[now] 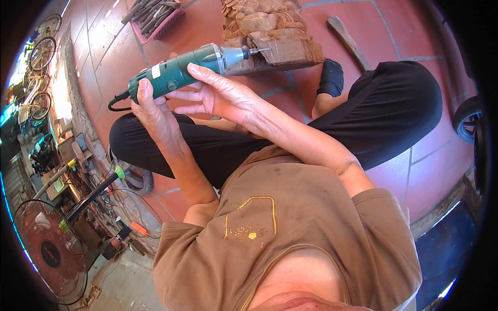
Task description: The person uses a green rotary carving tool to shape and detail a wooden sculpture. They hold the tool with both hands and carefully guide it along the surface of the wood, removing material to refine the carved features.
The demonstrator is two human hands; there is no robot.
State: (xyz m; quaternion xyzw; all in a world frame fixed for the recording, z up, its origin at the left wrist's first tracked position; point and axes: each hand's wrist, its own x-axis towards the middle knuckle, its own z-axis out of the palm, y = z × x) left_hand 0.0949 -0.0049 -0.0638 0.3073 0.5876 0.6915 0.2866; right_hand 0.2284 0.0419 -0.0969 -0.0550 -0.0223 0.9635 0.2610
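A green corded rotary grinder [176,72] with a grey nose is held up above my lap, its thin bit pointing right. My left hand [155,114] is closed around its rear end near the black cord, with the thumb on the near side. My right hand [220,96] is at the middle of the housing. Its thumb lies against the green body, while the other visible fingers stretch out apart just below the tool. Beyond the bit stands a carved wooden block [280,49], rough and layered on top with a flat sawn base.
A pink basket [155,32] of chisel-like tools sits at the far left. A wooden stick or mallet handle [346,41] lies on the red tiles right of the block. At left stand a fan [51,254] and cluttered items; a wheel [469,119] is at right.
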